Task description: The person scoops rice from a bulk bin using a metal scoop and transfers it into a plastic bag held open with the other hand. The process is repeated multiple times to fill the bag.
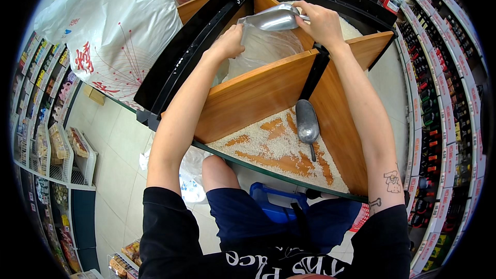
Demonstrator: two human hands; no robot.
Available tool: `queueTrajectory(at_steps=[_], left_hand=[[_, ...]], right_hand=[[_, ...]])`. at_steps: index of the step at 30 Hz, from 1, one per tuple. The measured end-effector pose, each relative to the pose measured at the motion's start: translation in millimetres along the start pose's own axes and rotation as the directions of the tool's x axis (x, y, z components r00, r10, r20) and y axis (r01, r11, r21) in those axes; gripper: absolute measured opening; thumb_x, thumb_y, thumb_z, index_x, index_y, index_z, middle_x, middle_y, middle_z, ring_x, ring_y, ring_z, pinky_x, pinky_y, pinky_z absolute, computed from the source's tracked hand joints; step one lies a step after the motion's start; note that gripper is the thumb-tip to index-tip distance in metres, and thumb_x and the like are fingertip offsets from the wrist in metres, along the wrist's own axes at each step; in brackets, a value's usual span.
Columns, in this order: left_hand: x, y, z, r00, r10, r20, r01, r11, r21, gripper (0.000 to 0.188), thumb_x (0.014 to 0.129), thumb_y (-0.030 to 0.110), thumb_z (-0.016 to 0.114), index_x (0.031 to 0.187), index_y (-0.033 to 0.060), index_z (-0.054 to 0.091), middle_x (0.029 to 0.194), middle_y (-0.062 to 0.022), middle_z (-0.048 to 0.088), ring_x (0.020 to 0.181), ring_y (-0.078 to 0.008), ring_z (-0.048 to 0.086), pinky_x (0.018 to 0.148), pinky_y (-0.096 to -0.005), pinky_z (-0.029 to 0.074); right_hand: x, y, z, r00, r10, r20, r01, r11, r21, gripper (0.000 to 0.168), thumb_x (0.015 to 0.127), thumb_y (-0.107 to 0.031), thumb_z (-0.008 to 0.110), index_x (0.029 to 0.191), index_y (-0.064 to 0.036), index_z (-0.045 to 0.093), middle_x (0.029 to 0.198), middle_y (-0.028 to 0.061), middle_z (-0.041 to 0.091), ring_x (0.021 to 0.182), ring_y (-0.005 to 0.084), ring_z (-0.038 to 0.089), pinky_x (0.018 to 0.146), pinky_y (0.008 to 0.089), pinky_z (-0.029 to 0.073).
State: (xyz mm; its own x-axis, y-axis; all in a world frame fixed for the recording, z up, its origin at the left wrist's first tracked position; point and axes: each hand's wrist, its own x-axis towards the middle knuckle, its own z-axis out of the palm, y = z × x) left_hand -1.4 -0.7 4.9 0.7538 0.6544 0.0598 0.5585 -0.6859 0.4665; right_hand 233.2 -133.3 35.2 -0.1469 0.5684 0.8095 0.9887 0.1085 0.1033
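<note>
My right hand (321, 23) grips the handle of a shiny metal scoop (273, 21). The scoop's mouth points left, into the opening of a clear plastic bag (267, 48). Pinched in my left hand (229, 43) is the near left rim of that bag. Pale contents, seemingly rice grains, show through the film, and the bag sits within a wooden compartment of the bin. Nearer to me, a second, duller metal scoop (307, 124) lies in another compartment over a thin scatter of white rice (267, 145). The inside of the held scoop is partly hidden.
Wooden dividers (267, 85) separate the bin's compartments, and a black rail (182, 56) runs along its left. A bulky white sack (120, 27) stands beyond that rail. A blue plastic stool (267, 201) is below me. Stocked shelves (445, 124) line the right.
</note>
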Motion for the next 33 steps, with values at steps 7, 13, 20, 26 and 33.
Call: queueTrajectory(at_steps=[7,13,20,26,33], left_hand=[[3.9,-11.7,5.4,0.994,0.082,-0.065,-0.076,0.993,0.095,0.065,0.075,0.002,0.060,0.134,-0.0072,0.036,0.129,-0.0236,0.048,0.119,-0.0346,0.050,0.095,-0.0385,0.047],[-0.6,1.1,1.4,0.999,0.028,-0.016,-0.028,1.000,0.002,0.064,0.075,0.000,0.060,0.133,-0.0072,0.035,0.127,-0.0214,0.048,0.109,-0.0326,0.057,0.075,-0.0352,0.056],[-2.3,2.7,-0.7,1.000,0.002,-0.001,-0.002,1.000,0.020,0.064,0.075,0.000,0.060,0.133,-0.0070,0.035,0.128,-0.0210,0.048,0.106,-0.0325,0.059,0.071,-0.0351,0.057],[-0.2,-4.6,2.9,0.998,0.048,-0.036,-0.046,0.997,0.056,0.065,0.074,0.000,0.059,0.134,-0.0076,0.035,0.130,-0.0232,0.046,0.117,-0.0338,0.052,0.087,-0.0366,0.052],[1.6,-2.0,3.8,0.997,0.065,-0.041,-0.062,0.997,0.052,0.065,0.073,-0.001,0.058,0.134,-0.0080,0.035,0.130,-0.0244,0.046,0.120,-0.0341,0.050,0.093,-0.0373,0.048]], right_hand=[[-2.2,14.1,-4.2,0.944,0.306,-0.120,-0.322,0.936,-0.143,0.019,0.085,-0.025,0.065,0.100,-0.015,0.058,0.080,0.0011,0.068,0.071,0.0208,0.068,0.056,0.0338,0.052],[-15.5,38.7,3.6,0.837,0.546,0.050,-0.473,0.765,-0.438,0.024,0.085,-0.025,0.066,0.102,-0.013,0.055,0.087,0.0057,0.070,0.081,0.0281,0.068,0.065,0.0396,0.052],[-23.0,47.7,8.1,0.640,0.697,0.322,-0.495,0.695,-0.522,0.023,0.087,-0.008,0.054,0.109,-0.004,0.058,0.101,0.0189,0.068,0.093,0.0356,0.067,0.075,0.0443,0.054],[-27.2,50.4,6.8,0.561,0.747,0.357,-0.657,0.664,-0.357,0.025,0.085,-0.018,0.060,0.105,-0.003,0.065,0.103,0.0233,0.066,0.102,0.0373,0.063,0.086,0.0450,0.050],[-34.4,75.4,17.3,0.513,0.819,0.256,-0.824,0.554,-0.121,0.029,0.084,-0.024,0.063,0.104,-0.003,0.065,0.105,0.0237,0.065,0.102,0.0373,0.062,0.087,0.0439,0.049]])
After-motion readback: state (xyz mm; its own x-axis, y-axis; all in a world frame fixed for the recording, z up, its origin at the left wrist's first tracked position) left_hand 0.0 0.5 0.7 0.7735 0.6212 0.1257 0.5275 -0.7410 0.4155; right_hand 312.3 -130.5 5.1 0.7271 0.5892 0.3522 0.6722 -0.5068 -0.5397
